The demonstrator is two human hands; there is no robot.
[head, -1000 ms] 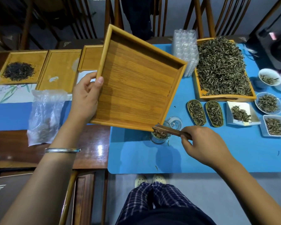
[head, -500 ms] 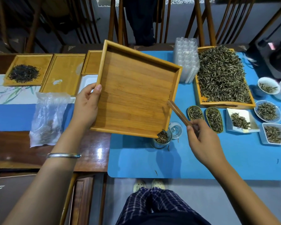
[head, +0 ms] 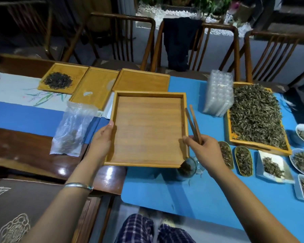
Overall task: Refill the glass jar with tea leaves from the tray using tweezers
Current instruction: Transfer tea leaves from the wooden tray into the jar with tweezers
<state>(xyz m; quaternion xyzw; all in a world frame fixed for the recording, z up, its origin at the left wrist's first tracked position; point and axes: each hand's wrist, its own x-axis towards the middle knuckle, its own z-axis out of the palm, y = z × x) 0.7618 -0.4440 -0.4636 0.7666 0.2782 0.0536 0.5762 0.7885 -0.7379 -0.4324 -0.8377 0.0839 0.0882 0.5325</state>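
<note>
My left hand [head: 102, 139] grips the left edge of a square bamboo tray [head: 147, 128], which lies nearly level with nothing on its floor. My right hand [head: 204, 151] holds wooden tweezers [head: 193, 125] by their joined end, with the tips pointing up and away beside the tray's right rim. The glass jar [head: 186, 168] stands on the blue mat [head: 209, 193] under the tray's near right corner, with dark tea leaves inside. It is partly hidden by the tray and my right hand.
A big tray heaped with tea leaves [head: 254, 116] sits at the right, beside stacked clear plastic lids [head: 218, 95]. Small dishes of tea [head: 242, 160] line the right side. Further bamboo trays [head: 96, 88] and a plastic bag [head: 72, 128] lie to the left. Chairs stand behind the table.
The tray has swung from a steep tilt over the jar down to nearly level. My right hand has lifted the tweezers off the tray's corner, and their tips now point upward.
</note>
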